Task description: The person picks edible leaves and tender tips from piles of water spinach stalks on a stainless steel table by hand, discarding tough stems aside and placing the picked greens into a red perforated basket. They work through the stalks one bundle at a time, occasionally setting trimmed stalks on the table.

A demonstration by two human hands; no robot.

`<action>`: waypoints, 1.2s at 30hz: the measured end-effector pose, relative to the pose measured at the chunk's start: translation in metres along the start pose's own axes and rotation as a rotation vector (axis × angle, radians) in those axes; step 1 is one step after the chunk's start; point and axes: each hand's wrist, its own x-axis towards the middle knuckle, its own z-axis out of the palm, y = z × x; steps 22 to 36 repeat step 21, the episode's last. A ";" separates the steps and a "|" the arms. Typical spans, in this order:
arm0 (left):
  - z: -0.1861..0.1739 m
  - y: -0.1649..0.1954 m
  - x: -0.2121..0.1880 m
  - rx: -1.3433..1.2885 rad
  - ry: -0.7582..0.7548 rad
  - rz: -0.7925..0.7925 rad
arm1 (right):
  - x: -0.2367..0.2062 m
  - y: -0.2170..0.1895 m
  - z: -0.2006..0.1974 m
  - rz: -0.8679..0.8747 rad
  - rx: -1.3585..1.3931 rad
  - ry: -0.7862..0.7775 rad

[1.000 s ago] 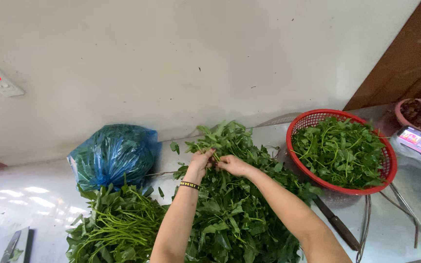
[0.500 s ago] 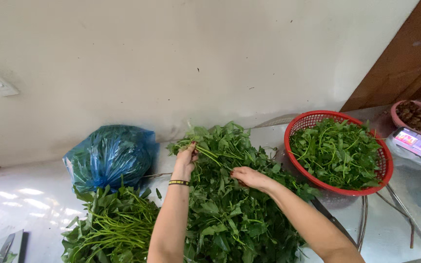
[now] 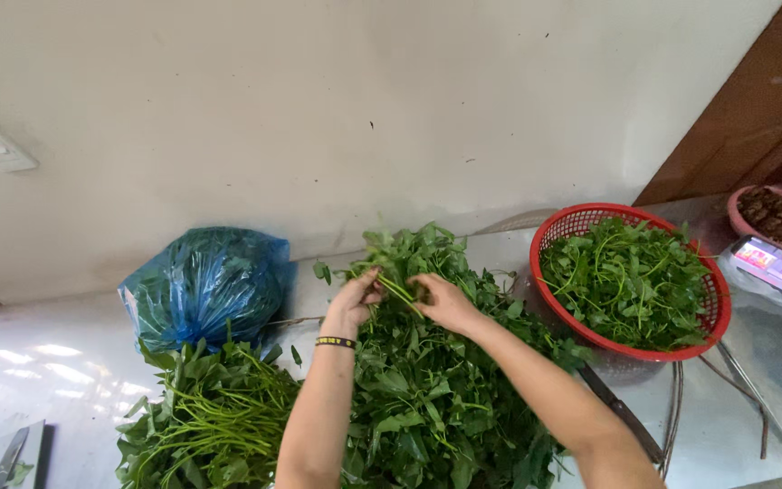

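Right now we pinch one green stem [image 3: 397,292] between both hands above the big leafy pile [image 3: 427,398]: our left hand [image 3: 353,303] closes on its left end, our right hand [image 3: 445,303] on its right. To do this well, we judge it best to hold close together and snap cleanly, keeping tender leaves for the red basket [image 3: 717,312] on the right, away from the stalk bundle [image 3: 214,421] near left.
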 end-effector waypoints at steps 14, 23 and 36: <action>0.002 0.002 0.003 0.039 0.052 0.149 | 0.011 -0.014 0.006 0.281 0.774 -0.273; 0.009 0.000 0.002 0.036 0.112 0.190 | 0.010 -0.009 0.002 0.249 0.619 -0.093; 0.009 0.000 0.002 0.036 0.112 0.190 | 0.010 -0.009 0.002 0.249 0.619 -0.093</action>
